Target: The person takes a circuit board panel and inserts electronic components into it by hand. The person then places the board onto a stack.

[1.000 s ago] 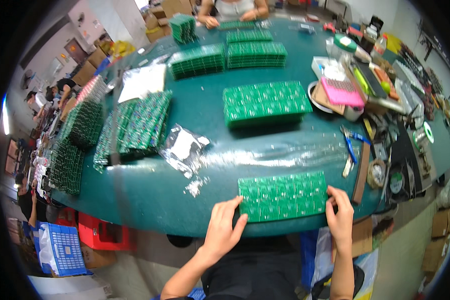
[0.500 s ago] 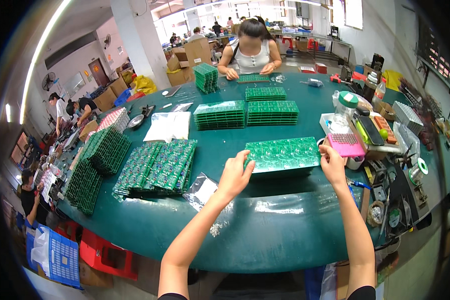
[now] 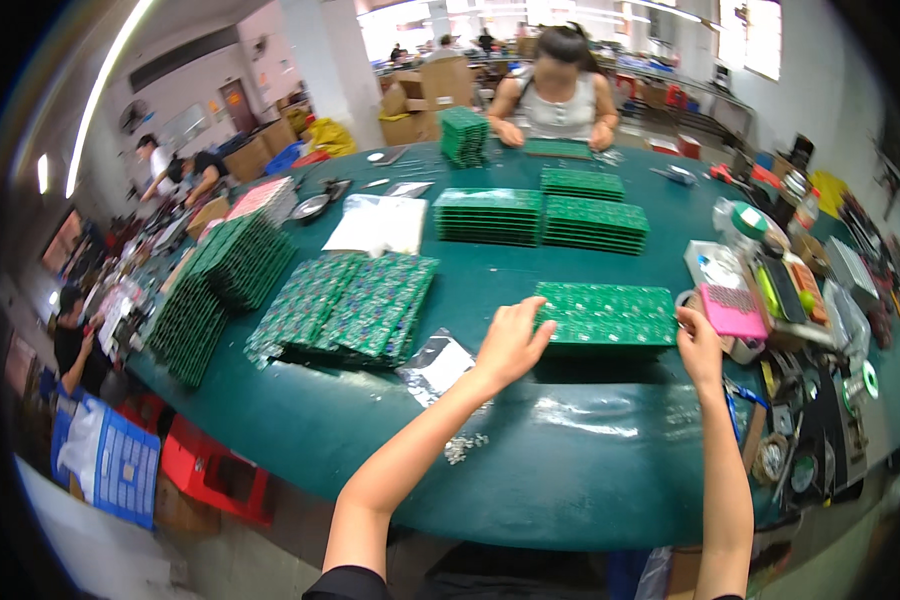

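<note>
A green circuit board (image 3: 606, 312) lies in front of me, apparently topping a stack whose lower layers are in shadow. My left hand (image 3: 511, 342) grips its left end, with thumb and fingers at the edge. At the opposite end, the fingers of my right hand (image 3: 699, 343) are closed on the right edge. To the left of my left hand lie a clear plastic bag (image 3: 438, 366) and a small scatter of silvery parts (image 3: 462, 447). Two side-by-side piles of populated circuit boards (image 3: 345, 305) sit farther left.
Stacked green boards (image 3: 487, 215) stand beyond my hands, with taller stacks (image 3: 192, 315) at left. A white packet (image 3: 378, 224) lies mid-table. At right are a pink block (image 3: 732, 310), a jar, tools and a solder spool (image 3: 858, 385). Across the table, a person (image 3: 560, 100) handles a board.
The view has turned, so the table and everything on it appear shifted right. Both hands stay at the ends of the board, with little visible change in grip.
</note>
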A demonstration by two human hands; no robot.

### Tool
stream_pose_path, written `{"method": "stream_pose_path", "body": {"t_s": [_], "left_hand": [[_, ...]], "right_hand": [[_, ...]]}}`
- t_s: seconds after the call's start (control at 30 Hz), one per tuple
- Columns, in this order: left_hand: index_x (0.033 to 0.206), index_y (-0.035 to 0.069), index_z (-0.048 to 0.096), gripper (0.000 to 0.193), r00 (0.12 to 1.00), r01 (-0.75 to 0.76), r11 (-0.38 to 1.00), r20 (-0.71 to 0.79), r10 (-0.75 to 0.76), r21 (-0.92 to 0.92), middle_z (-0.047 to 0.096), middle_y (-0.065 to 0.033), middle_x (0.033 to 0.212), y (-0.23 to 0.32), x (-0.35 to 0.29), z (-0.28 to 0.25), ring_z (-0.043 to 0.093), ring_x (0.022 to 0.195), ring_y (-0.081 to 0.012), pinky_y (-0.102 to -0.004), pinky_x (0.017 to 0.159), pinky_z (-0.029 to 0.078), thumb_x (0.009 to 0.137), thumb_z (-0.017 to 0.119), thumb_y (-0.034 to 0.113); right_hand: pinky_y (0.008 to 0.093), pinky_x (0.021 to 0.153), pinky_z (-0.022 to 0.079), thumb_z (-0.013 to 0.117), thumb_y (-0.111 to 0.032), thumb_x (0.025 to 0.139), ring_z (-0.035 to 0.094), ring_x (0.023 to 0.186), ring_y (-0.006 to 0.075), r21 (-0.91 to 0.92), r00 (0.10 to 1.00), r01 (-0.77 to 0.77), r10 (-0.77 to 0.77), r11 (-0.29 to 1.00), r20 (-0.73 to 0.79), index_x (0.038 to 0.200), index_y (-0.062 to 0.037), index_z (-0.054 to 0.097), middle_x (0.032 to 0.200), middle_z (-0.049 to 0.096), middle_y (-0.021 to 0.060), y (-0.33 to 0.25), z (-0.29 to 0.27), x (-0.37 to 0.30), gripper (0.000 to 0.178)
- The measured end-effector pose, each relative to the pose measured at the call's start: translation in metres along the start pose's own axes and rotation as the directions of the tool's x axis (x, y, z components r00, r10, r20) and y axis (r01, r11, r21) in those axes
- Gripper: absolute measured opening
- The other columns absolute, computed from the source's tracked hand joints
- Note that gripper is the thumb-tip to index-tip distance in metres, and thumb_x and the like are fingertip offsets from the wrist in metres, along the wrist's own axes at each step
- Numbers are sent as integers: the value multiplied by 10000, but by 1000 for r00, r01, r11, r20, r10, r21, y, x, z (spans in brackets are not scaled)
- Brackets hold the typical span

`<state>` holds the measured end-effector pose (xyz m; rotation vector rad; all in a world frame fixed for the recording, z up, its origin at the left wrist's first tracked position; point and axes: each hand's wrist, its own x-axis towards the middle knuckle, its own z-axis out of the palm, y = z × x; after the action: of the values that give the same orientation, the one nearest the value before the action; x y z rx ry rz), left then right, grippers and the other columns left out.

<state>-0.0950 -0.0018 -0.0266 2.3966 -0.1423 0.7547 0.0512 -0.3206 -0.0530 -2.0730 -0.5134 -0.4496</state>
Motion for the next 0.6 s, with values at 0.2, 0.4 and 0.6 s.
{"method": "stream_pose_path", "body": {"t_s": [0.2, 0.4, 0.6], "left_hand": [[1209, 47, 594, 385, 1000, 6, 956, -23, 1, 292, 634, -167, 1143, -21, -6, -59, 576, 1087, -366, -462, 957, 464, 906, 671, 269], [1240, 55, 579, 747, 898, 278, 574, 3, -439, 770, 612, -235, 1173, -119, 2, -149, 601, 1098, -405, -495, 898, 506, 719, 792, 545], [1210, 105, 669, 636, 841, 317, 707, 156, -517, 632, 705, -193, 1058, -144, -2, -169, 668, 1032, -358, -460, 924, 524, 693, 807, 449]], "right_hand": [[311, 847, 523, 588, -7, 925, 645, 952, 175, 211, 1000, -7, 11, 978, -19, 1192, 37, 627, 1070, 687, 92, -17, -45, -36, 273], [245, 732, 501, 577, -18, 945, 619, 780, 115, 484, 964, -259, 196, 836, 179, 986, 30, 677, 895, 679, 67, -82, -51, -110, 119], [246, 687, 520, 596, 12, 924, 636, 744, 120, 546, 936, -346, 243, 763, 254, 974, 43, 684, 872, 700, 87, -69, -13, -131, 106]]}}
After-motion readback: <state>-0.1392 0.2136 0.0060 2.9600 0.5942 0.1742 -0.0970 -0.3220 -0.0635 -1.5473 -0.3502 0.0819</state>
